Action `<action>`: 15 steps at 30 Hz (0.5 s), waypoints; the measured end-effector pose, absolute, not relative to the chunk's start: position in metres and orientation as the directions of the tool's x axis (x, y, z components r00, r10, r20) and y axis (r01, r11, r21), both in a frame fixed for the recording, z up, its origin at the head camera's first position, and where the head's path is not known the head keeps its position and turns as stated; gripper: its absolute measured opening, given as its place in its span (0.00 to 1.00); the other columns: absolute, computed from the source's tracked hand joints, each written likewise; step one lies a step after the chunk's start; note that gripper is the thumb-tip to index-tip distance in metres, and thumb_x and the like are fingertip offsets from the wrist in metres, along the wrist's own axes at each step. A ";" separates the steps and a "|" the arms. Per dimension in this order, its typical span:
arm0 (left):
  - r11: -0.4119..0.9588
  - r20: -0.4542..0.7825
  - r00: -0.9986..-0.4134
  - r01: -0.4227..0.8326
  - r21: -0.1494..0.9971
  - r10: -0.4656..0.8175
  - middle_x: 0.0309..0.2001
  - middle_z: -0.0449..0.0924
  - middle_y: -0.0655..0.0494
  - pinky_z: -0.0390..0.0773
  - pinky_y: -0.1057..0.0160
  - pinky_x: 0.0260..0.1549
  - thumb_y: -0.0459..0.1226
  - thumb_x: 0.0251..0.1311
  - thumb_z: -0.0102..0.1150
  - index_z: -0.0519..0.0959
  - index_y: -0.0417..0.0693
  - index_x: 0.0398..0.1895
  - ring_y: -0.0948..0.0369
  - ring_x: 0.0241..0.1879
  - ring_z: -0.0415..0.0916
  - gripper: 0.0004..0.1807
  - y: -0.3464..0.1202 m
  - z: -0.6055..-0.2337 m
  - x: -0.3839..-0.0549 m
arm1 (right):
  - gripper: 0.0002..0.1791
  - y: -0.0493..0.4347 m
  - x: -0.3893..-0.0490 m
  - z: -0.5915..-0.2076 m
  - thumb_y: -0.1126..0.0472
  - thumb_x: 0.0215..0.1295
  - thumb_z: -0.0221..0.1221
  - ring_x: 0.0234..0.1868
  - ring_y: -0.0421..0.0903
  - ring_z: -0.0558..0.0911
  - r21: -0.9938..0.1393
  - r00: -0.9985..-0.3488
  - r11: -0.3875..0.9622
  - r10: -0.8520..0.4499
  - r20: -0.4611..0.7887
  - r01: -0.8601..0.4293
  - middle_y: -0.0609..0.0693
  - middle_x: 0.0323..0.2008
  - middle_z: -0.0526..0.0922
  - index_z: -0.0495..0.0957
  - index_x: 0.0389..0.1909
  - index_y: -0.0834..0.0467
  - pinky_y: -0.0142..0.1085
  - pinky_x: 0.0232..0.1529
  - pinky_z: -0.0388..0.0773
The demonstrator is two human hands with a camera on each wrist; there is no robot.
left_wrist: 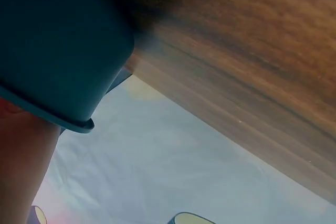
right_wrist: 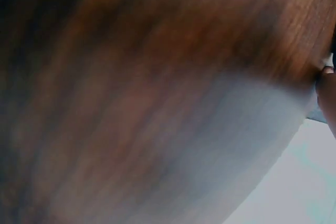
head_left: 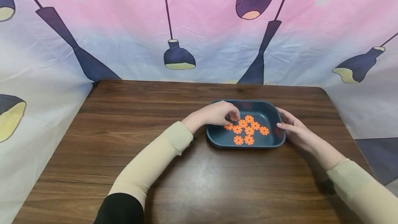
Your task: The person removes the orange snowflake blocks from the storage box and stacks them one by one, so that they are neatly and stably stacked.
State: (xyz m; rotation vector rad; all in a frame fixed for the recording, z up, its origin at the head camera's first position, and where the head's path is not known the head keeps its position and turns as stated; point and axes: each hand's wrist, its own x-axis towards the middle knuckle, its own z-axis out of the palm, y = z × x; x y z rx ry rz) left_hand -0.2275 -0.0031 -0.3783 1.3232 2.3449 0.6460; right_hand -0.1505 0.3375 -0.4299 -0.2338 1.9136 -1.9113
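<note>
A dark blue-grey plastic tub point(head_left: 224, 142) stands on the table, with several orange notched interlocking discs point(head_left: 249, 130) lying on its floor. My left hand point(head_left: 220, 113) reaches over the tub's left side, fingers bent down to the discs. One disc point(head_left: 234, 118) shows partly behind those fingers; I cannot tell if they pinch it. At the tub's right end my right hand point(head_left: 296, 130) grips the wall, thumb at the rim and fingers around the outside. The left wrist view shows the tub's outer wall point(left_wrist: 58, 40) close up. In the right wrist view only a finger point(right_wrist: 328, 95) shows at the edge.
A brown wood-grain table point(head_left: 124, 130) bears the tub, towards its back right. Behind the far edge hangs a pastel cloth point(head_left: 124, 20) printed with dark lamps. Pale sleeves point(head_left: 155, 158) cover both forearms.
</note>
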 end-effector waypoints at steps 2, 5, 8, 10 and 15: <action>0.462 -0.115 -0.483 0.702 0.541 0.868 0.55 0.86 0.51 0.82 0.62 0.58 0.30 0.68 0.69 0.85 0.44 0.57 0.56 0.56 0.83 0.15 -0.001 -0.378 -0.229 | 0.29 0.339 -0.152 -0.431 0.66 0.83 0.48 0.64 0.29 0.75 -0.985 -0.890 0.023 -0.424 -0.167 0.173 0.36 0.69 0.66 0.59 0.78 0.41 0.24 0.61 0.77; 0.474 -0.142 -0.475 0.711 0.520 0.868 0.55 0.86 0.50 0.82 0.61 0.57 0.29 0.68 0.69 0.85 0.45 0.56 0.56 0.55 0.82 0.15 0.001 -0.378 -0.232 | 0.29 0.340 -0.153 -0.433 0.66 0.84 0.47 0.65 0.30 0.76 -0.986 -0.883 0.008 -0.444 -0.152 0.166 0.36 0.70 0.66 0.59 0.78 0.41 0.25 0.61 0.77; 0.489 -0.177 -0.470 0.707 0.510 0.865 0.54 0.86 0.49 0.81 0.60 0.57 0.29 0.68 0.69 0.85 0.44 0.56 0.55 0.54 0.81 0.15 0.002 -0.378 -0.234 | 0.30 0.342 -0.154 -0.434 0.66 0.84 0.47 0.65 0.30 0.75 -0.987 -0.877 0.007 -0.456 -0.149 0.163 0.35 0.70 0.67 0.58 0.79 0.40 0.25 0.61 0.77; 0.501 -0.202 -0.468 0.703 0.504 0.860 0.53 0.86 0.49 0.81 0.61 0.56 0.28 0.67 0.69 0.85 0.44 0.56 0.55 0.53 0.80 0.15 0.003 -0.379 -0.235 | 0.30 0.343 -0.153 -0.435 0.66 0.84 0.46 0.65 0.29 0.75 -0.986 -0.875 0.015 -0.460 -0.153 0.165 0.34 0.70 0.67 0.58 0.79 0.39 0.25 0.61 0.77; 0.533 -0.250 -0.475 0.694 0.483 0.844 0.53 0.85 0.49 0.81 0.61 0.56 0.28 0.67 0.69 0.85 0.46 0.55 0.56 0.53 0.80 0.15 0.006 -0.383 -0.235 | 0.30 0.344 -0.152 -0.436 0.65 0.84 0.47 0.65 0.29 0.74 -0.986 -0.874 0.022 -0.460 -0.158 0.167 0.33 0.70 0.67 0.57 0.79 0.39 0.26 0.60 0.77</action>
